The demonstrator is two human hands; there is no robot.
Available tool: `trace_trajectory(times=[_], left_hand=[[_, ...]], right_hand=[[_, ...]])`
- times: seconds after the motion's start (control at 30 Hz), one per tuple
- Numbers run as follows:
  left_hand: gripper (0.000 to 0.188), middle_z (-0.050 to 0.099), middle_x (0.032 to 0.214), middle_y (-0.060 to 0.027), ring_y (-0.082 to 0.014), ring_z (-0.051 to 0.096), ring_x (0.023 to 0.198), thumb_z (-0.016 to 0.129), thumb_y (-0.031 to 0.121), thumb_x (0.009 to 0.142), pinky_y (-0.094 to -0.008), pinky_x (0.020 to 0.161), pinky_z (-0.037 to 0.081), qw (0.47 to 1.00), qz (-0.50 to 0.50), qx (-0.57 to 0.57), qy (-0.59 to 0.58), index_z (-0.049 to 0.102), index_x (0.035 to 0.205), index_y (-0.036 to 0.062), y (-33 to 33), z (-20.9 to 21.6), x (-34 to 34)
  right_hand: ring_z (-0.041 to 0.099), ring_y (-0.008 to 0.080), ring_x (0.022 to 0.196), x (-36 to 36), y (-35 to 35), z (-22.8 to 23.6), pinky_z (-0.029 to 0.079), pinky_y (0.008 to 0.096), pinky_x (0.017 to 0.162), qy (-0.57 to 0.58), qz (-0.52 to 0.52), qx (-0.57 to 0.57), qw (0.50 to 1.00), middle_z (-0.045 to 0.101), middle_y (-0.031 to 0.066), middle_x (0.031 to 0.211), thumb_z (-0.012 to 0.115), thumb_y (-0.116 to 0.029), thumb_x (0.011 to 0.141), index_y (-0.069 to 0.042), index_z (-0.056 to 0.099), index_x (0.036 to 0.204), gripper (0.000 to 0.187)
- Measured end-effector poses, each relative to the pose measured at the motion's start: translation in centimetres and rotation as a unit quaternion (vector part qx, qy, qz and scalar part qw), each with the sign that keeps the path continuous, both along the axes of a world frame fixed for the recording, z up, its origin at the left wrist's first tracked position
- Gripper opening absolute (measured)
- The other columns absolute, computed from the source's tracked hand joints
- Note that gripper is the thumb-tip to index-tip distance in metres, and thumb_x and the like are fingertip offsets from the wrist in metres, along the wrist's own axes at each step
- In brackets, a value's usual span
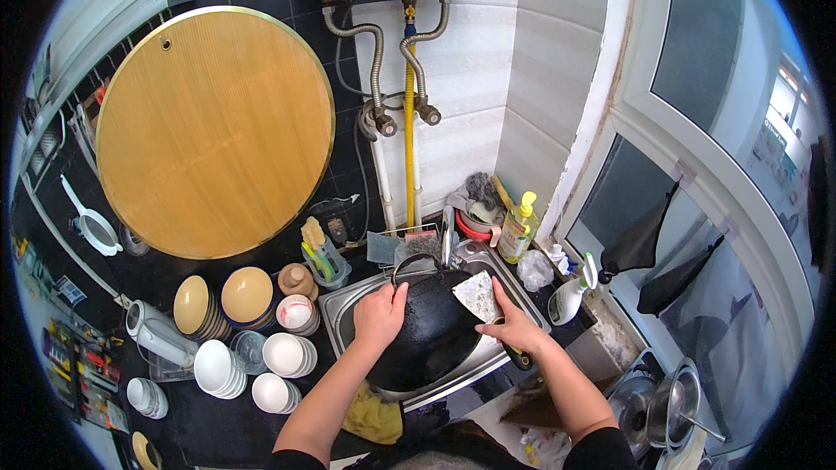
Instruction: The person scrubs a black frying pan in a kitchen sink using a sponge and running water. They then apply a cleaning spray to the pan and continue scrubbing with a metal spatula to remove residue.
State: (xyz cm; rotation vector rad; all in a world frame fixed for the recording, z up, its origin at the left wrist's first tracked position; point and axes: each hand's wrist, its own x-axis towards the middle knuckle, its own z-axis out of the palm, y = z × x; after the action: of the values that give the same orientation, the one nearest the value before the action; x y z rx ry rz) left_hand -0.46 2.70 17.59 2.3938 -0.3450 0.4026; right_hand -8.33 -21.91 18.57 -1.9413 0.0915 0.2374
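Observation:
A large black wok (424, 331) sits tilted over the steel sink (340, 318), its dark underside toward me and a loop handle (416, 259) at its far edge. My left hand (380, 315) is closed on the wok's upper left edge, thumb pointing up; its fingertips are hidden. On the wok's right side, my right hand (514, 331) grips a scraper with a wide, speckled grey-white blade (476, 297) and a black and yellow handle (521, 358). The blade lies against or just above the wok; I cannot tell which.
Stacked bowls (218, 368) crowd the counter on the left. A yellow cloth (374, 415) lies at the sink's front edge. Soap (517, 231) and spray (568, 298) bottles stand to the right. Steel pots (672, 405) sit lower right. A round wooden board (218, 130) leans behind.

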Motion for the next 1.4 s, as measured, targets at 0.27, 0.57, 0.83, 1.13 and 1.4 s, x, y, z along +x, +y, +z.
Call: trace_trajectory(times=[0.27, 0.57, 0.83, 1.13, 1.4], left_hand=[[0.034, 0.058, 0.059, -0.0182, -0.0383, 0.059, 0.058, 0.052, 0.033, 0.09, -0.0477, 0.054, 0.045, 0.999, -0.02, -0.023, -0.015, 0.059, 0.073, 0.0047, -0.3, 0.5, -0.5], [0.034, 0.057, 0.057, -0.0189, -0.0384, 0.058, 0.056, 0.052, 0.031, 0.091, -0.0474, 0.053, 0.045, 0.999, -0.024, 0.015, -0.029, 0.058, 0.072, 0.0032, 0.2, 0.6, -1.1], [0.03, 0.057, 0.056, -0.0188, -0.0377, 0.058, 0.054, 0.054, 0.027, 0.09, -0.0458, 0.051, 0.045, 0.998, -0.03, 0.006, -0.051, 0.058, 0.072, 0.003, 0.9, 0.6, -1.6], [0.032, 0.056, 0.056, -0.0202, -0.0386, 0.058, 0.055, 0.056, 0.026, 0.09, -0.0456, 0.052, 0.045, 0.997, -0.018, -0.026, -0.071, 0.056, 0.069, 0.0013, 2.1, 0.1, -1.8], [0.027, 0.056, 0.058, -0.0198, -0.0387, 0.058, 0.056, 0.055, 0.025, 0.09, -0.045, 0.053, 0.045, 0.997, -0.05, -0.006, -0.059, 0.059, 0.076, 0.0022, 1.6, 0.6, -2.7]], right_hand=[[0.062, 0.0382, 0.08, -1.9, -0.4, -2.8, 0.048, 0.0418, 0.077, -0.181, 0.052, -0.205, 0.96, 0.059, 0.0279, 0.106, 0.053, -0.029, 0.093, -0.029, 0.016, 0.147, 0.065], [0.048, 0.01, 0.046, -2.2, 2.9, 0.4, 0.047, 0.0262, 0.045, 0.091, -0.007, 0.045, 0.995, 0.059, 0.0067, 0.074, 0.054, -0.033, 0.093, -0.036, 0.028, 0.144, 0.057], [0.059, 0.0436, 0.091, -2.8, 5.0, -0.1, 0.047, 0.0426, 0.08, -0.037, -0.026, -0.153, 0.987, 0.063, 0.0275, 0.093, 0.051, -0.035, 0.093, -0.028, 0.027, 0.144, 0.056], [0.058, 0.0444, 0.092, -2.2, 6.2, 0.6, 0.047, 0.0431, 0.081, -0.014, -0.02, -0.138, 0.99, 0.061, 0.0291, 0.096, 0.05, -0.035, 0.093, -0.028, 0.028, 0.144, 0.056], [0.048, 0.0095, 0.047, -1.7, 5.3, 0.1, 0.044, 0.0258, 0.043, 0.095, -0.076, 0.154, 0.981, 0.052, 0.0045, 0.067, 0.054, -0.03, 0.094, -0.031, 0.03, 0.144, 0.055]])
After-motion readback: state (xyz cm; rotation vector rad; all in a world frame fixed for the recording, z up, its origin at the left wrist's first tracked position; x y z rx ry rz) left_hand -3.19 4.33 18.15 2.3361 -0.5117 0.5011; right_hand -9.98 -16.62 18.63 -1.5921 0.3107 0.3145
